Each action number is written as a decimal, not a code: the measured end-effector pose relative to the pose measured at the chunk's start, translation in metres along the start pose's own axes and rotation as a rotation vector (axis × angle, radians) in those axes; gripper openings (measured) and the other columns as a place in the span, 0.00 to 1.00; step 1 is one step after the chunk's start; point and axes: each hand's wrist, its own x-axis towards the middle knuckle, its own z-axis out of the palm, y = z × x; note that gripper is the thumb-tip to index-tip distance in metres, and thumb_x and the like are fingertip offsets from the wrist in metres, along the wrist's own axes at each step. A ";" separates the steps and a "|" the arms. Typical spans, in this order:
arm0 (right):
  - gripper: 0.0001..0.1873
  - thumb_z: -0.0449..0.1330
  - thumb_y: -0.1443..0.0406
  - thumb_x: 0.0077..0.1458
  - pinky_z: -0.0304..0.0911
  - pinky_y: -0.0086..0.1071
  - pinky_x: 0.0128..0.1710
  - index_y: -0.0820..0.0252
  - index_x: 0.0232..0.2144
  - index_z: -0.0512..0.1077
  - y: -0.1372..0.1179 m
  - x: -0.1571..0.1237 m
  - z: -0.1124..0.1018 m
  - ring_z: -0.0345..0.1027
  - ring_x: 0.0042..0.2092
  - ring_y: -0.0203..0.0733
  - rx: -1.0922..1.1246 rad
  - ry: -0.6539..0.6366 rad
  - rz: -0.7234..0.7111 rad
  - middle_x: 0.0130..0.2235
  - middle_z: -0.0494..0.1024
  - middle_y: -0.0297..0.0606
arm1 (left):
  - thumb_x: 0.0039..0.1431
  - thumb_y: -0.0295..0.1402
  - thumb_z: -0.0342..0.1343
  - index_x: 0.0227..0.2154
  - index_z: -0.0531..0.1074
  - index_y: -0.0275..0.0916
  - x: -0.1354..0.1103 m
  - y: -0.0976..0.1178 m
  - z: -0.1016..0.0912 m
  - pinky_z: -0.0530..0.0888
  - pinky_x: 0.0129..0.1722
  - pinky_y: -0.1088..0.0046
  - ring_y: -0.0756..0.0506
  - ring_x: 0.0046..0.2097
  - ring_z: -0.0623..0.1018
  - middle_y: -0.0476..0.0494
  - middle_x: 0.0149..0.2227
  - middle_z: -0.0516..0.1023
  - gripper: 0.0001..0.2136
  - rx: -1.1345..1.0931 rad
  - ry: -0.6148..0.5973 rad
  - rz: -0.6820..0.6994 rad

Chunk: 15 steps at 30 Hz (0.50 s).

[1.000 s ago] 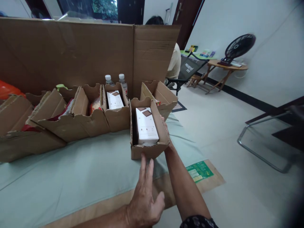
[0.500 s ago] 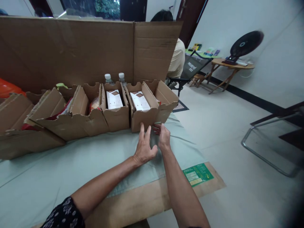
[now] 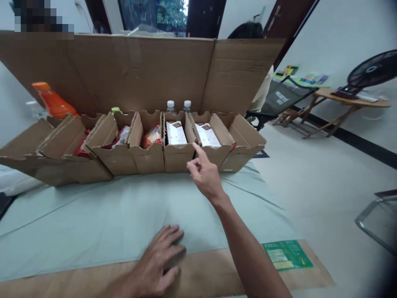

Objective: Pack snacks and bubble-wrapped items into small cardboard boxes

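Observation:
My left hand (image 3: 163,258) is over the front of the table, fingers spread, holding nothing. Farther up, my right hand (image 3: 204,174) reaches to the row of cardboard boxes, its index finger stretched out and the other fingers partly bent. That fingertip is at the front rim between a cardboard box (image 3: 179,159) and the cardboard box to its right (image 3: 214,154); whether it touches cannot be told. Each of these two holds a white carton, one on the left (image 3: 176,134) and one on the right (image 3: 208,135). I see nothing in the right hand.
More cardboard boxes (image 3: 122,161) run leftward with red packets inside. Behind them stand a cardboard panel (image 3: 139,74), an orange bottle (image 3: 56,101) and two clear bottles with white caps (image 3: 170,105). A pale green cloth (image 3: 108,215) covers the table. A folding chair (image 3: 276,97) and fan (image 3: 372,68) are right.
My left hand has drawn back from the boxes toward the table's front. My right hand has moved up to the boxes' rim and stretched its index finger. The view has swung left.

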 end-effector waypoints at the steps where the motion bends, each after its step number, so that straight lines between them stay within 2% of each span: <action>1: 0.29 0.58 0.63 0.61 0.67 0.37 0.40 0.50 0.64 0.67 -0.011 0.013 0.008 0.73 0.32 0.42 -0.131 -0.065 0.006 0.30 0.80 0.31 | 0.55 0.26 0.57 0.58 0.73 0.46 -0.012 0.001 0.000 0.59 0.69 0.42 0.33 0.71 0.64 0.38 0.67 0.70 0.26 -0.021 0.014 0.006; 4: 0.19 0.58 0.67 0.59 0.65 0.39 0.40 0.52 0.52 0.77 -0.032 0.041 0.023 0.76 0.35 0.50 -0.429 -0.137 0.096 0.31 0.82 0.39 | 0.56 0.28 0.57 0.57 0.74 0.47 -0.028 0.001 0.000 0.63 0.68 0.44 0.34 0.67 0.71 0.38 0.60 0.78 0.25 -0.126 0.065 0.009; 7: 0.15 0.55 0.69 0.59 0.63 0.38 0.38 0.55 0.43 0.80 -0.046 0.030 0.020 0.77 0.35 0.52 -0.494 -0.109 0.116 0.32 0.83 0.43 | 0.55 0.29 0.57 0.56 0.75 0.47 -0.029 -0.001 -0.002 0.70 0.64 0.47 0.35 0.62 0.76 0.38 0.58 0.79 0.23 -0.229 0.164 -0.008; 9: 0.14 0.54 0.68 0.59 0.63 0.36 0.35 0.54 0.41 0.79 -0.053 -0.004 0.005 0.77 0.33 0.50 -0.483 -0.105 0.063 0.31 0.83 0.41 | 0.56 0.29 0.57 0.54 0.76 0.45 -0.031 -0.002 -0.008 0.75 0.61 0.51 0.36 0.60 0.78 0.37 0.58 0.79 0.22 -0.261 0.249 -0.061; 11: 0.13 0.54 0.65 0.60 0.63 0.37 0.33 0.51 0.39 0.79 -0.057 -0.053 -0.022 0.76 0.30 0.48 -0.433 -0.124 -0.019 0.30 0.82 0.38 | 0.58 0.29 0.55 0.54 0.76 0.43 -0.035 -0.002 -0.020 0.76 0.59 0.53 0.36 0.59 0.78 0.36 0.58 0.78 0.20 -0.255 0.344 -0.139; 13: 0.11 0.55 0.63 0.59 0.67 0.39 0.34 0.49 0.37 0.79 -0.055 -0.111 -0.059 0.77 0.33 0.50 -0.405 -0.155 -0.045 0.32 0.84 0.38 | 0.60 0.30 0.55 0.54 0.76 0.42 -0.037 -0.002 -0.035 0.75 0.60 0.52 0.35 0.60 0.77 0.35 0.58 0.78 0.19 -0.232 0.447 -0.195; 15: 0.11 0.58 0.59 0.58 0.71 0.42 0.35 0.44 0.41 0.79 -0.046 -0.168 -0.102 0.79 0.38 0.54 -0.338 -0.097 -0.069 0.38 0.85 0.38 | 0.61 0.31 0.54 0.58 0.73 0.41 -0.036 -0.002 -0.050 0.74 0.62 0.51 0.35 0.62 0.75 0.35 0.60 0.76 0.22 -0.218 0.528 -0.228</action>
